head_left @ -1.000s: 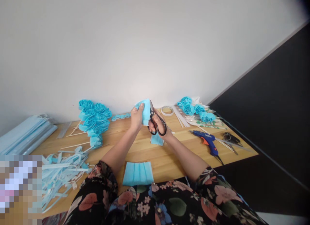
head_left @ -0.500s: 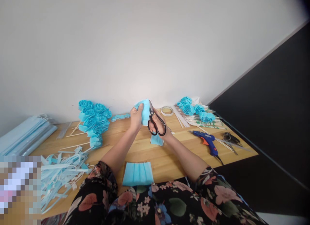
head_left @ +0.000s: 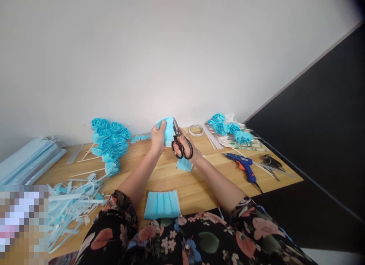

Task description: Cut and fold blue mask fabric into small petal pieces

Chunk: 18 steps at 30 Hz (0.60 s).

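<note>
My left hand is closed on a folded light-blue face mask, thumb on its front, held up above the table. My right hand grips black-handled scissors, whose blades point upward along the mask's right edge. Whether the blades are cutting into the fabric, I cannot tell. Below my right hand, a small blue piece of mask fabric lies on the wood. Another flat, pleated blue mask piece rests near the table's front edge, between my forearms.
On the wooden table, blue fabric roses and cut-off strips lie left, beside stacked masks. To the right are a tape roll, more roses, a blue glue gun and black-handled pliers.
Both hands, with the mask and scissors, have shifted slightly left. The mask has turned a little, and the scissors stay along its right edge.
</note>
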Available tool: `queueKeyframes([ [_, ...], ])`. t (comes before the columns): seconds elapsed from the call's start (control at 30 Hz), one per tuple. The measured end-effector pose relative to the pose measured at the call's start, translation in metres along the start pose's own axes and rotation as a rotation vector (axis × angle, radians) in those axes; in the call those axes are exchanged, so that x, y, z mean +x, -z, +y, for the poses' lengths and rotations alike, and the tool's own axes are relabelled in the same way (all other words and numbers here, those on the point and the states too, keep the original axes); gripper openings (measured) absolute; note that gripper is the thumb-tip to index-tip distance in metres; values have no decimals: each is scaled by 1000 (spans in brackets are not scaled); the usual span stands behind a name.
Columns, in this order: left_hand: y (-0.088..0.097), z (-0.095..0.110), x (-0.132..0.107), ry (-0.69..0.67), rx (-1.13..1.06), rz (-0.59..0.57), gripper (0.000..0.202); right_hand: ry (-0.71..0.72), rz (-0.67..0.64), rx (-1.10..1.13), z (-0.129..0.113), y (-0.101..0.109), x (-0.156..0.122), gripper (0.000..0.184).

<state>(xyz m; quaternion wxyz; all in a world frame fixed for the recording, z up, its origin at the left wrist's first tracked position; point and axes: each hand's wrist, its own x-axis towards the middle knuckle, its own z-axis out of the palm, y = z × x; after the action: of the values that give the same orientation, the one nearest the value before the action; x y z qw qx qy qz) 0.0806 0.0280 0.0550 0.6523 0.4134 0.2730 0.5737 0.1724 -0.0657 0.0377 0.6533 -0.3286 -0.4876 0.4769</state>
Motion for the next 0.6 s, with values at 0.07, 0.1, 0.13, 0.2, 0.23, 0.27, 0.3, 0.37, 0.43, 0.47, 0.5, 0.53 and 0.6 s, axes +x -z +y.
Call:
queueKeyframes([
  [0.07,1,-1,1,-4,6,-13,51,4,-22,23,1,2,1,81],
  [0.1,1,-2,1,-2,10,-20,51,9,-28,29,1,3,1,81],
  [0.13,1,-2,1,-1,14,-27,51,13,-29,32,0,3,0,80],
  [0.2,2,-4,1,0,20,-34,51,9,-25,33,-1,3,0,79],
  [0.23,2,-4,1,1,26,-35,50,2,-23,34,-2,3,-1,79],
  [0.27,2,-5,0,2,33,-36,49,-4,-21,36,-3,3,-1,79],
  [0.3,2,-5,0,5,42,-38,49,-10,-19,37,-4,3,-1,79],
  [0.37,1,-6,-2,10,55,-47,49,-15,-9,36,-5,3,-1,79],
  [0.43,1,-6,-3,22,58,-67,51,-16,19,37,-5,3,-2,80],
  [0.47,1,-6,-4,30,60,-77,52,-13,36,39,-5,3,-2,79],
  [0.5,1,-6,-4,38,63,-86,52,-7,51,42,-5,3,-2,78],
  [0.53,1,-6,-4,42,66,-90,52,0,61,43,-5,2,-2,76],
  [0.6,1,-6,-4,42,71,-84,50,14,69,35,-5,2,-2,72],
])
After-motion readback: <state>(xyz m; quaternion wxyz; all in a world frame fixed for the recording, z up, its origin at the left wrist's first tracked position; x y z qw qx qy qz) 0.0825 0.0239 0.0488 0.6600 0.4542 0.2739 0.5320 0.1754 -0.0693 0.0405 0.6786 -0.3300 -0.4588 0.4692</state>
